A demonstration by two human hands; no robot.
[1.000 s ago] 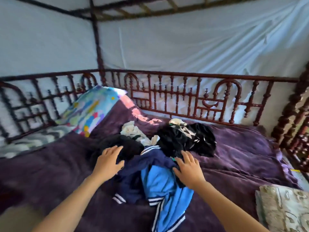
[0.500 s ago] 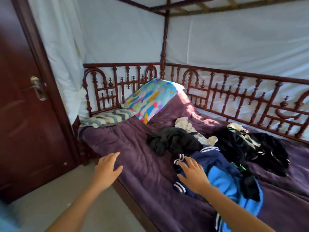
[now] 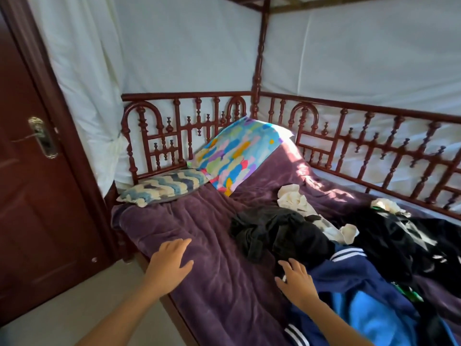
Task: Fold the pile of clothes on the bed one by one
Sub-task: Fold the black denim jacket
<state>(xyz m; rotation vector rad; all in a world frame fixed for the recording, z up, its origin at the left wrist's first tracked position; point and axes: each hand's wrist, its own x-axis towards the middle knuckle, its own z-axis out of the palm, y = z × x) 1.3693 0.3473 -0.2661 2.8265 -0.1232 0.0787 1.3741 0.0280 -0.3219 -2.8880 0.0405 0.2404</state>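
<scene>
Left hand (image 3: 172, 263) was flat with fingers straight over the purple blanket (image 3: 212, 295), at 9 o'clock of the right hand (image 3: 296, 280). Right hand was spread, gripping nothing, at the edge of the pile of clothes (image 3: 349, 273). The pile lay on the bed toward 3 o'clock.

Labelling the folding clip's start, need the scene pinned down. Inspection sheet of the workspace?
Surface: purple blanket, wrinkled, bare on the near left side.
Job's things: unfolded heap of a black garment, a cream garment behind it, a navy and blue jacket nearest, and more black clothes to the right.
Clutter: colourful pillow propped up at the head end, zigzag pillow flat beside it.
Hands: left hand open over bare blanket near the edge; right hand open, fingers spread at the jacket's edge; neither holds anything.
Cables: nothing seen.
Surroundings: carved wooden railing, white curtain behind it, dark door on the left.
</scene>
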